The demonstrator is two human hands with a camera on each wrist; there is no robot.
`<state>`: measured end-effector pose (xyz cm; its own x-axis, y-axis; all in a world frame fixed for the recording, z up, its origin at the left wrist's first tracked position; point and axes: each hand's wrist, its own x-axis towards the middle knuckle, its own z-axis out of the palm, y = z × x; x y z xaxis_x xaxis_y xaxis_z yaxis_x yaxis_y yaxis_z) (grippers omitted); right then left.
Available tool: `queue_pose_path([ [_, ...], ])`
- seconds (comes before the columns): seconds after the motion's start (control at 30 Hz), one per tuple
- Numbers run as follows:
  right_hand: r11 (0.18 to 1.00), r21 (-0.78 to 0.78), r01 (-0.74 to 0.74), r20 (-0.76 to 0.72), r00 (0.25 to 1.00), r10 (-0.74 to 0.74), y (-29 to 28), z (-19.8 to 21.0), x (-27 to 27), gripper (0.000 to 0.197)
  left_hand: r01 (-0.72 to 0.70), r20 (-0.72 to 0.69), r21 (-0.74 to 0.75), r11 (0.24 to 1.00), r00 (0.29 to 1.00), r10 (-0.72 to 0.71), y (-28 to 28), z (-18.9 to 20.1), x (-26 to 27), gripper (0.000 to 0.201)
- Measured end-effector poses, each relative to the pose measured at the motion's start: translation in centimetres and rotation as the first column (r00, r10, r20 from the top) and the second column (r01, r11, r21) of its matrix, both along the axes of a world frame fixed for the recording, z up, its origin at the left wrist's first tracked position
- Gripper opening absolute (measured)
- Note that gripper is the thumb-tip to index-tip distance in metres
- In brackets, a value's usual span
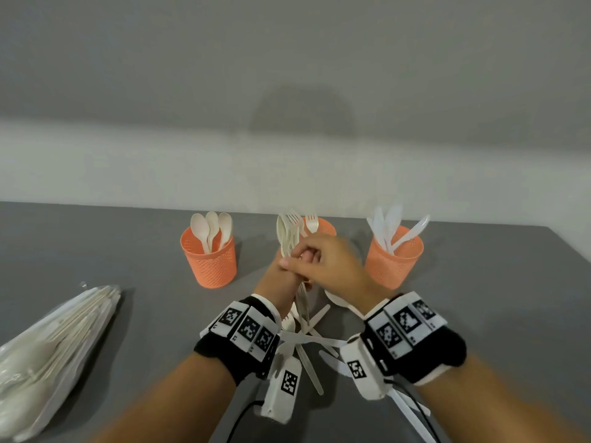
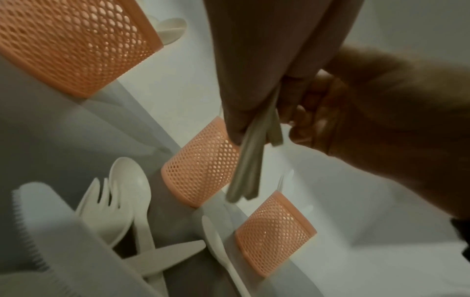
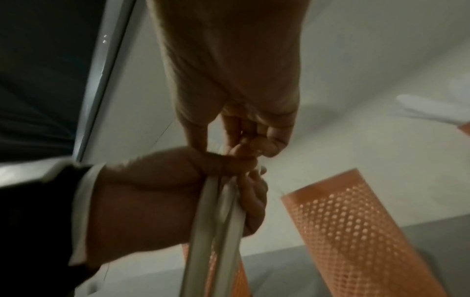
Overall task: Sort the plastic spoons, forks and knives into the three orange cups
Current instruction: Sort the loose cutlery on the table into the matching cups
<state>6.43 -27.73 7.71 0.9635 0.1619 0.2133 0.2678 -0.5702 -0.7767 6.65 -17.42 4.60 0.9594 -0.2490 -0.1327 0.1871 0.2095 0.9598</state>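
My left hand grips an upright bundle of cream spoons and forks by the handles. My right hand reaches across from the right and its fingertips pinch the bundle just above the left fist. Three orange mesh cups stand behind: the left cup holds spoons, the middle cup holds forks, the right cup holds white knives. Which single piece the right fingers pinch is hidden.
Loose forks, spoons and knives lie crossed on the grey table under my wrists, also seen as loose cutlery. A clear bag of more cutlery lies at the front left. A pale wall stands close behind the cups.
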Motion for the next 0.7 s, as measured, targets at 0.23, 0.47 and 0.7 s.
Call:
queue_pose_path([
  [0.23, 0.993, 0.106, 0.049, -0.074, 0.996, -0.041, 1.6, -0.6, 0.1, 0.019, 0.071, -0.062, -0.327, 0.942, 0.993, -0.096, 1.9, 0.4, -0.1, 0.039],
  [0.47, 0.811, 0.568, 0.136, -0.213, 0.977, -0.015, 2.3, 0.3, 0.0, 0.017, 0.01, -0.005, -0.293, 0.956, 1.0, -0.012, 2.6, 0.3, -0.3, 0.026],
  [0.7, 0.849, 0.466, 0.25, -0.086, 0.967, -0.238, 3.6, -0.9, 1.4, 0.006, -0.018, 0.033, -0.205, 0.979, 0.999, 0.026, 3.2, -0.5, -0.4, 0.031],
])
